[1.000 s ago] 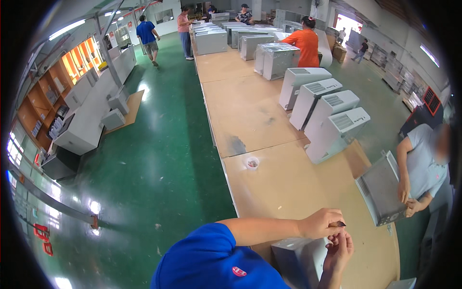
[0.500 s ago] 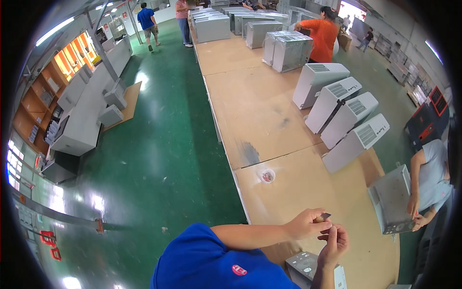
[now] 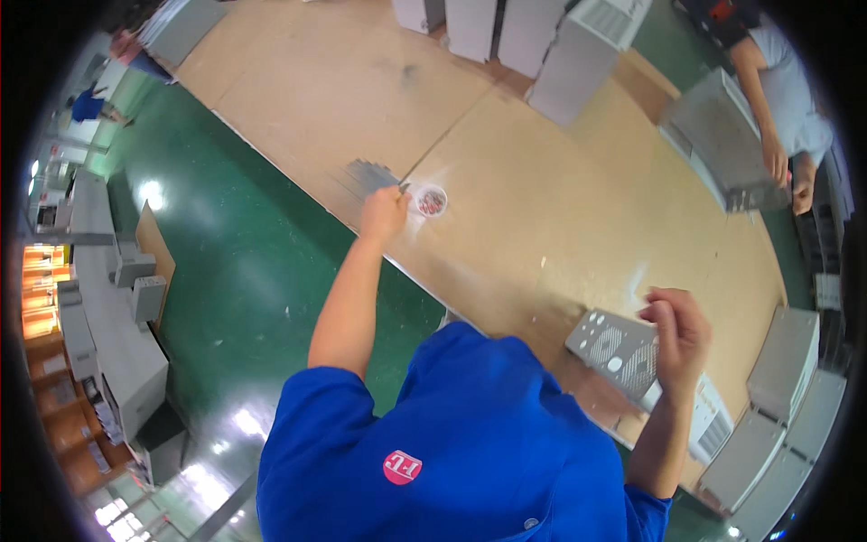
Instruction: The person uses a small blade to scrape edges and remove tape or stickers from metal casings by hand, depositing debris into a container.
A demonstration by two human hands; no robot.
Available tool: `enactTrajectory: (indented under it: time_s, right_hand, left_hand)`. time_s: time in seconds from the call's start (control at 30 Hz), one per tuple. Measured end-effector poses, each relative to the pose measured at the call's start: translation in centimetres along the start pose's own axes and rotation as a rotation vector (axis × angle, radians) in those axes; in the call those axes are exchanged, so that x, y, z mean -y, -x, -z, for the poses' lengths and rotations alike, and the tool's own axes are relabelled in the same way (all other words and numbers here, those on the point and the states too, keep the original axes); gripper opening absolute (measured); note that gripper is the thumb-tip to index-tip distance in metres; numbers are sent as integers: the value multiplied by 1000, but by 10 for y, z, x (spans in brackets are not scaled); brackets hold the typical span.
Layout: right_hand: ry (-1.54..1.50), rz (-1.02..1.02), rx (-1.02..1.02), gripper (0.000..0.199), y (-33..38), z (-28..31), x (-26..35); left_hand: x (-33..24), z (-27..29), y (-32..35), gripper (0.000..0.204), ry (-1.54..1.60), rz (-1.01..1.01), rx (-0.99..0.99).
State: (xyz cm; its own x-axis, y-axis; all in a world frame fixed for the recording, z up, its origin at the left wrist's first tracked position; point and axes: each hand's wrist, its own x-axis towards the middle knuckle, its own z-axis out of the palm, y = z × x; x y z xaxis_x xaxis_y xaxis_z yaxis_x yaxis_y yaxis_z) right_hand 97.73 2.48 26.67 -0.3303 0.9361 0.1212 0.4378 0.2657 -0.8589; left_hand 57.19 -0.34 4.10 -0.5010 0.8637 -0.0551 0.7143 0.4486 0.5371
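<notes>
My left hand (image 3: 384, 215) reaches over the bench and is closed on a small, dark, blade-like piece (image 3: 404, 188). Just right of those fingers stands a small round white tub (image 3: 422, 212) with red and pale bits inside. My right hand (image 3: 682, 332) is raised with curled fingers near a grey metal case (image 3: 596, 339); whatever it may hold is too small to make out. The case has a perforated face with round holes, and my right hand and forearm partly cover it.
The tan bench (image 3: 533, 244) has a smeared grey patch (image 3: 372, 176). Several pale cases (image 3: 582, 68) stand along its far side, and more (image 3: 786, 361) at right. A co-worker (image 3: 786, 99) handles another case (image 3: 722, 135). Green floor (image 3: 226, 271) lies left.
My hands have parted: the left moved up and left to the white tub with the blade-like piece, the right stayed near the perforated case. The view has tilted down and turned.
</notes>
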Motion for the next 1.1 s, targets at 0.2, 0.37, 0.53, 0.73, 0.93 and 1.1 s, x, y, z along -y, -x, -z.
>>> enactTrajectory:
  time_s: [0.2, 0.37, 0.53, 0.73, 0.93, 1.1]
  right_hand:
    - [176, -190, -324, 15, 58, 77, -72]
    - [613, -255, -384, 18, 85, 109, -102]
    - [658, -345, -323, 17, 93, 111, -101]
    - [709, -275, -129, 22, 81, 111, -107]
    - [767, -379, -72, 35, 77, 108, -105]
    - [739, -386, -125, 38, 79, 108, -111]
  left_hand:
    - [-6, -24, -28, 23, -56, 52, 385]
    - [-15, -40, -39, 22, -150, 58, 449]
    - [-11, -53, -50, 41, -240, -43, 331]
    - [-73, -27, -16, 36, 401, 62, 392]
    - [-173, -93, 91, 24, 537, -175, 788]
    - [-210, -162, 170, 20, 747, -345, 851]
